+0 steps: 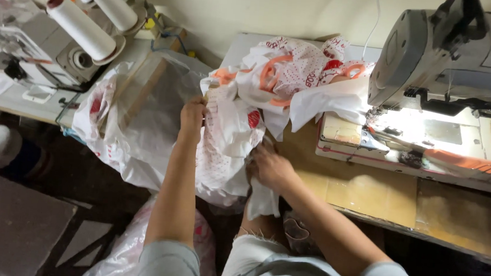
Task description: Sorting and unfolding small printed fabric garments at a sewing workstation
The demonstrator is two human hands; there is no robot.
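At twelve o'clock of my lap, my left hand [193, 117] gripping white printed fabric [228, 137], my right hand [267, 167] clutching its lower edge, sewing machine [452, 60] at two o'clock.

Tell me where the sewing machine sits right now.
In the head view, the sewing machine stands at the upper right on the wooden table, just right of the pile of white printed fabric.

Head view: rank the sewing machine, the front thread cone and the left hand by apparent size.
1. Sewing machine, clearly largest.
2 and 3. Thread cone and left hand look alike; the hand is nearer the camera, so I won't rank them.
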